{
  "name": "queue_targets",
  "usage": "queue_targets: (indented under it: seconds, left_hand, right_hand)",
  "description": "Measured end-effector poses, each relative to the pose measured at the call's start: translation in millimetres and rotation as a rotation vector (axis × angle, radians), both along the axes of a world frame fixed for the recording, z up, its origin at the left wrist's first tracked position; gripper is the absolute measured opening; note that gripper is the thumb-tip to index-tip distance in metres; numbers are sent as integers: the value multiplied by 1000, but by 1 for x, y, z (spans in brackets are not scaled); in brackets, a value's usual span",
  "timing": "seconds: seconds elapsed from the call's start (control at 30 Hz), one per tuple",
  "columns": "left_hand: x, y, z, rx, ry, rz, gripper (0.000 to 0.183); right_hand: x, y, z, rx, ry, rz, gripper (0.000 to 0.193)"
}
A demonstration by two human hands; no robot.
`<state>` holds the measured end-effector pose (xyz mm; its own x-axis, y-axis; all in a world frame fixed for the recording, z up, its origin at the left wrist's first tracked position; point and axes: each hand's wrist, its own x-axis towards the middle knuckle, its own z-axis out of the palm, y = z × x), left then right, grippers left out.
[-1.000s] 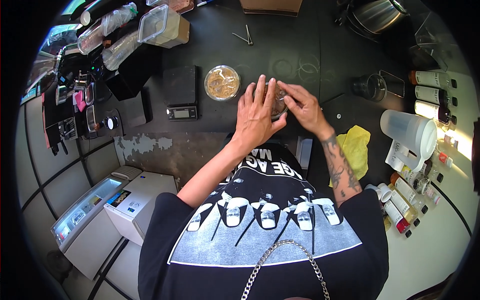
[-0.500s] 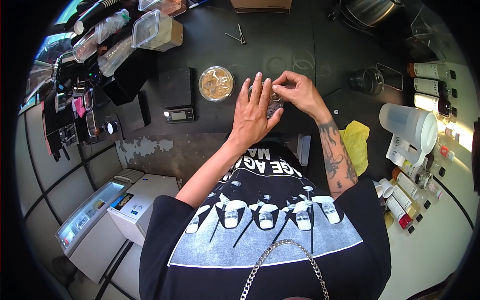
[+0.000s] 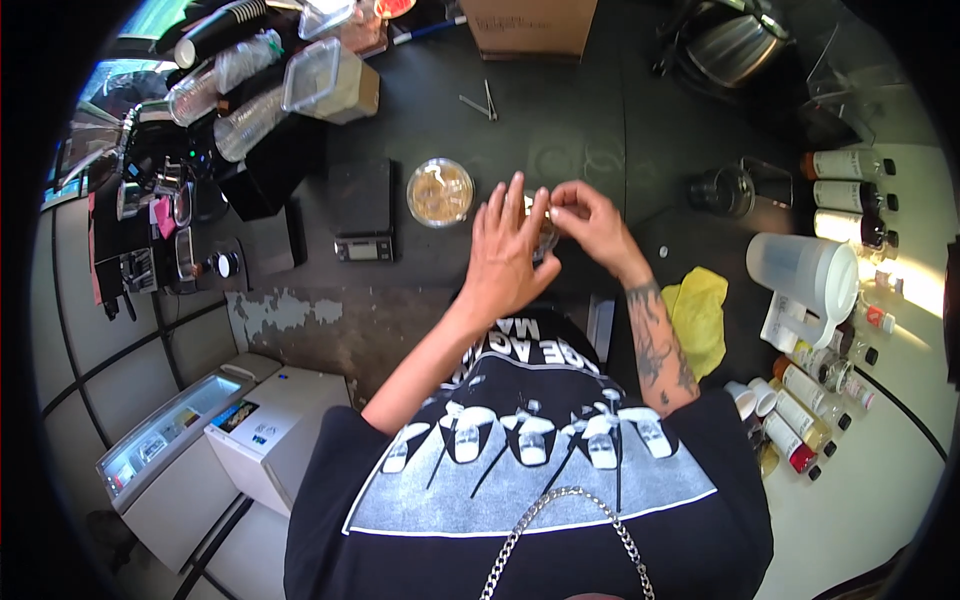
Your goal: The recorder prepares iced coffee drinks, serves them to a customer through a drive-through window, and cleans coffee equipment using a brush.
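Two clear cups stand on the black counter. One cup [image 3: 440, 193], holding a light brown drink with ice, is left of my hands, with neither hand touching it. The other clear cup [image 3: 547, 241] is mostly hidden under my hands. My left hand [image 3: 503, 262] lies across its top, fingers stretched out and slightly spread. At its right rim, my right hand [image 3: 593, 232] pinches thumb and forefinger together on the edge. Whether they grip a lid or the rim itself is covered by the fingers.
A black scale [image 3: 364, 200] sits left of the cups. Metal tweezers [image 3: 489, 103] and a cardboard box [image 3: 530, 28] are farther back. To the right are a yellow cloth [image 3: 699, 320], a dark glass [image 3: 722, 192], a translucent pitcher [image 3: 800, 272] and several bottles [image 3: 838, 195].
The view has shifted slightly, so the counter things sit a little differently in the picture. My hands keep nearly the same hold on the cup.
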<state>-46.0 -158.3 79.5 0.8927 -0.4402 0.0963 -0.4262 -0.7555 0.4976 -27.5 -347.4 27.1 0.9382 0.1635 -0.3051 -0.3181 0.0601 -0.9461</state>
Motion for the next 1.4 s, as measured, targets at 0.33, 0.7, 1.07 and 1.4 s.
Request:
queue_targets:
  seconds: [0.33, 0.7, 1.07, 1.4]
  left_hand:
    - [-1, -4, -21, -73, -72, -4, 71]
    - [7, -3, -11, -19, -104, -76, 76]
    - [12, 21, -30, -93, -89, -230, 67]
    - [38, 27, -33, -17, -181, -359, 69]
  right_hand:
    - [-22, 2, 0, 191, 175, -60, 14]
    - [281, -38, 149, -1113, -677, -572, 58]
    - [342, 87, 192, -1299, -232, 225, 133]
    - [371, 113, 175, -1324, -583, 249, 66]
